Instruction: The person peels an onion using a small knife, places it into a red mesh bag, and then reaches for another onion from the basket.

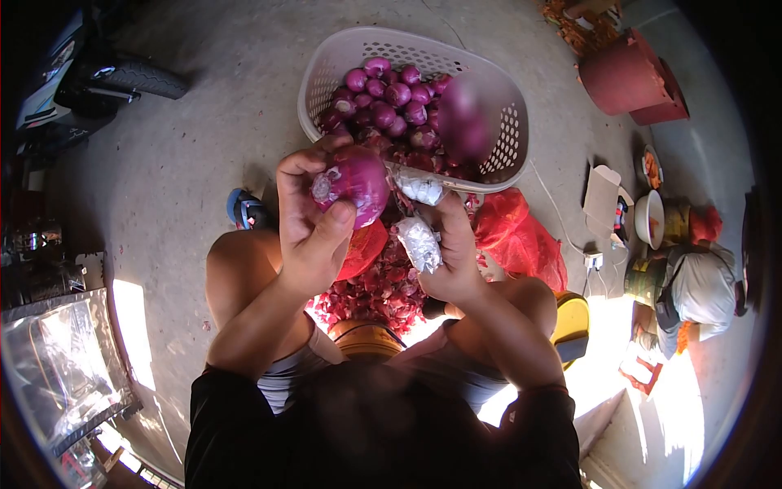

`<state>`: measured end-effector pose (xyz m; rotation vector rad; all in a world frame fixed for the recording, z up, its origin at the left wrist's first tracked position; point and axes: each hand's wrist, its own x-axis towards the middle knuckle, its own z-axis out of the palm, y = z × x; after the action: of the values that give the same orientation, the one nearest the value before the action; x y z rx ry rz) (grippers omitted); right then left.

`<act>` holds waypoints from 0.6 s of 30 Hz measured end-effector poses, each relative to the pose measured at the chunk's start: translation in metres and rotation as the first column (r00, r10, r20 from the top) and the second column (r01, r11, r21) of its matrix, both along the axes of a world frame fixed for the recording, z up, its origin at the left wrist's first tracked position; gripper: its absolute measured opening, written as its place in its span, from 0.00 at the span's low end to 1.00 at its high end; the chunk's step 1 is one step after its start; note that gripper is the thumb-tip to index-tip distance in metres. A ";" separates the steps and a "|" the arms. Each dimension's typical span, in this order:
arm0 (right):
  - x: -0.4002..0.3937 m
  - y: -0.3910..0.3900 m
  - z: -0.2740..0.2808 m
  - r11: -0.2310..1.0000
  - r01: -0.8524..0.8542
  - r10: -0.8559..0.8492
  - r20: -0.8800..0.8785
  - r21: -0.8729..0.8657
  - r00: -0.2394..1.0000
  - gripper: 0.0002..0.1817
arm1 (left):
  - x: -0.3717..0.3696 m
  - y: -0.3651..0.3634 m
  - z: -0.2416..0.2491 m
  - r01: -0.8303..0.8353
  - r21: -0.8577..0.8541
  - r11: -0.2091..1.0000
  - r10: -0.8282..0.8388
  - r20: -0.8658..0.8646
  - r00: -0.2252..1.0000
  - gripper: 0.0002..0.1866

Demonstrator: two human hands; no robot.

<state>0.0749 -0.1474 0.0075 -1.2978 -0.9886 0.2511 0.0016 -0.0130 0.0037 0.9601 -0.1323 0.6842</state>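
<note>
and here's the red onion [352, 186], up in front of the near side of the plastic basket [313, 85], gripped between the thumb and fingers of the left hand [308, 232]. right beside it is the right hand [454, 253], fingers curled, silvery wrapping [419, 243] on its thumb and a fingertip; whether it's pinching anything, i can't tell. further out, peeled onions [397, 94] are piled inside the basket, some behind a blurred patch. below the hands, papery onion skins [366, 297] lie between the knees, just above an orange bucket [366, 338], with red mesh bag [521, 240] off to the right.
</note>
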 end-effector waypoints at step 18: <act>0.006 -0.004 0.000 0.992 -0.117 0.113 -0.100 -0.036 0.989 0.27 | -0.001 -0.001 0.001 0.057 -0.112 0.992 -0.053 0.040 0.998 0.21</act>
<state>0.0814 -0.1511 0.0070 -1.2560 -0.9809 0.4224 0.0009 -0.0144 0.0044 0.8323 -0.1507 0.6524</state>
